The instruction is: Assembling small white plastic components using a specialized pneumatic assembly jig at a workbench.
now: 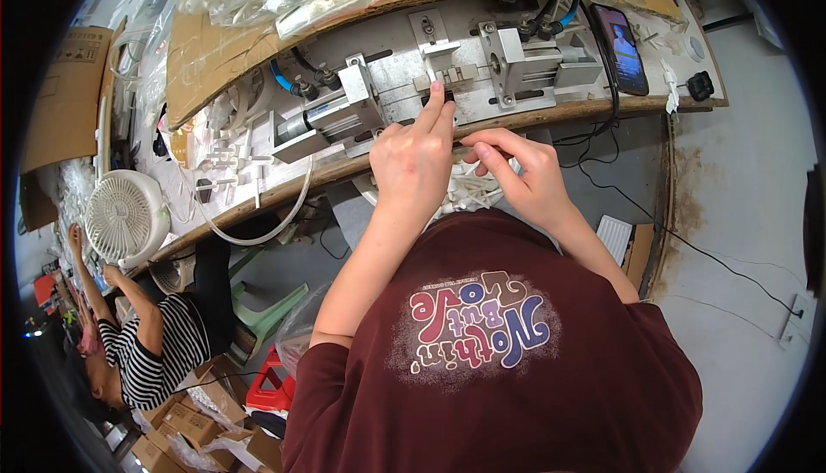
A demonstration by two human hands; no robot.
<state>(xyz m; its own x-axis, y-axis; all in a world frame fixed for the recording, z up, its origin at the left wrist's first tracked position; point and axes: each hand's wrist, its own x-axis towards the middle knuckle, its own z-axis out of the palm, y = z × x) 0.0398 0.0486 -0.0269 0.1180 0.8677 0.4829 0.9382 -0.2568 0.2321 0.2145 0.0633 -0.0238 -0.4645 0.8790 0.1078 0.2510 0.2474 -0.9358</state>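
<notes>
Left hand (413, 159) reaches over the bench (533, 116) edge; its fingertips press a small part into the jig (443, 73) between the two cylinders. Whether it pinches the part cannot be told. Right hand (525, 176) is loosely curled, pinching a white piece from the pile of white parts (469, 198) just below. Judgement: loading is under way; the pile remains to be processed.

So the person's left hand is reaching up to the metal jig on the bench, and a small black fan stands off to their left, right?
Not quite: the fan is white, not black. The head view shows it standing at the bench's left end. The rest holds: the left hand reaches up with its fingertips at the metal jig on the bench.
</notes>
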